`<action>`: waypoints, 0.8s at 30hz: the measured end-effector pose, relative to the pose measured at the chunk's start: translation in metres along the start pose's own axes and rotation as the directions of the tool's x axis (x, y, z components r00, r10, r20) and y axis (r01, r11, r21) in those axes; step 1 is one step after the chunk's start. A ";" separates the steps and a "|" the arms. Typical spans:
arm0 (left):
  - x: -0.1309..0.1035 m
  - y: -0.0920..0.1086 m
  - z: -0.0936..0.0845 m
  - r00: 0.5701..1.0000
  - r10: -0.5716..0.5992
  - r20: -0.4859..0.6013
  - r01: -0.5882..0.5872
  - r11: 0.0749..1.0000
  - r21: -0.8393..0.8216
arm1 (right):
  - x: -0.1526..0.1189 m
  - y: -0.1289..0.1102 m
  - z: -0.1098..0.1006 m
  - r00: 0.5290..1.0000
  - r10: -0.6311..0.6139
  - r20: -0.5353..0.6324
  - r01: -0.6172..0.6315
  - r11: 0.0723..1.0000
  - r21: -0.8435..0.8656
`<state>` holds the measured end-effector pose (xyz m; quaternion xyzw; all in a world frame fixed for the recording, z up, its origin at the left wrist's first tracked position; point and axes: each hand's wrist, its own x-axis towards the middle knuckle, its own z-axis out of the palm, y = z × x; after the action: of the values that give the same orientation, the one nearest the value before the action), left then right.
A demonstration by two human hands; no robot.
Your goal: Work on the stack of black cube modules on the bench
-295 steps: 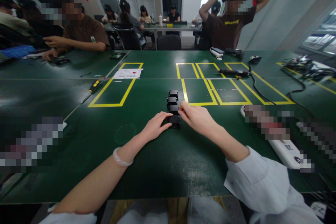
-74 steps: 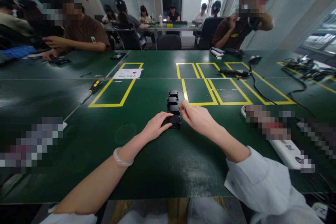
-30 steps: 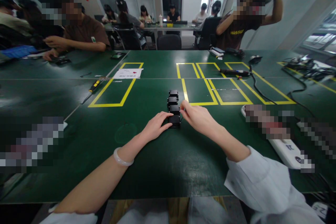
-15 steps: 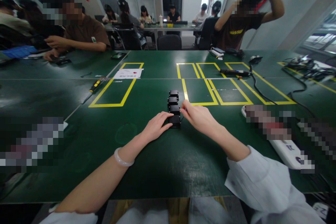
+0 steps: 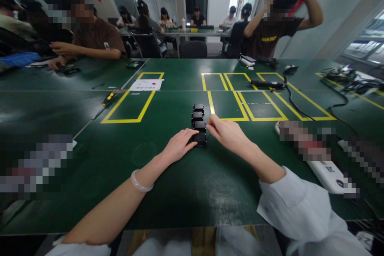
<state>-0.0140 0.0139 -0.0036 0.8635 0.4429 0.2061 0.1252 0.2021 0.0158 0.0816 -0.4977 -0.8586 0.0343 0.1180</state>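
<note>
Several small black box-like parts, the black blocks (image 5: 198,115), stand in a line running away from me on the green table (image 5: 168,192). My left hand (image 5: 179,143) reaches in from the left, its thumb and fingers closed on the nearest black block (image 5: 200,139). On the other side, my right hand (image 5: 225,132) is closed in a pinch. Below its fingertips a thin dark rod (image 5: 209,137) shows, leaning toward the nearest block's right side. Most of the rod is hidden in the fingers, so its kind cannot be made out.
Yellow tape outlines (image 5: 120,121) mark the table. A yellow-black screwdriver (image 5: 108,98) and a paper sheet (image 5: 147,84) lie to the left. A black pen-like tool (image 5: 268,84) with a cable, a white device (image 5: 333,178) and tangled cables (image 5: 348,76) lie right. Co-workers sit across.
Both hands stay at the nearest block in nearly the same pose. The view has tilted very slightly, and the person at the far right has shifted the raised arms a little.
</note>
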 end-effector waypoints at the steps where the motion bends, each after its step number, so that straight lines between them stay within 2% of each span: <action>1: 0.000 0.000 0.000 1.000 0.005 -0.002 -0.005 1.000 0.004 | 0.001 0.000 0.001 1.000 0.007 0.000 -0.007 1.000 -0.011; 7: 0.000 -0.002 0.000 1.000 0.016 0.006 -0.016 1.000 0.019 | 0.011 -0.002 0.004 1.000 -0.014 -0.003 0.014 0.999 -0.036; 15: 0.000 -0.003 -0.001 1.000 0.011 0.009 -0.011 1.000 0.010 | 0.028 -0.007 -0.003 0.992 -0.117 0.046 0.118 0.993 -0.016; 20: 0.000 -0.003 0.000 1.000 0.006 0.006 -0.006 1.000 0.022 | 0.022 -0.011 -0.001 0.997 -0.072 0.022 0.073 0.996 -0.056; 24: 0.001 -0.003 -0.001 1.000 0.004 0.005 -0.004 1.000 0.015 | 0.019 -0.012 -0.003 0.996 -0.067 0.056 0.071 0.995 -0.072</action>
<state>-0.0158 0.0160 -0.0040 0.8659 0.4422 0.2009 0.1195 0.1841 0.0258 0.0894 -0.4707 -0.8788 0.0119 0.0775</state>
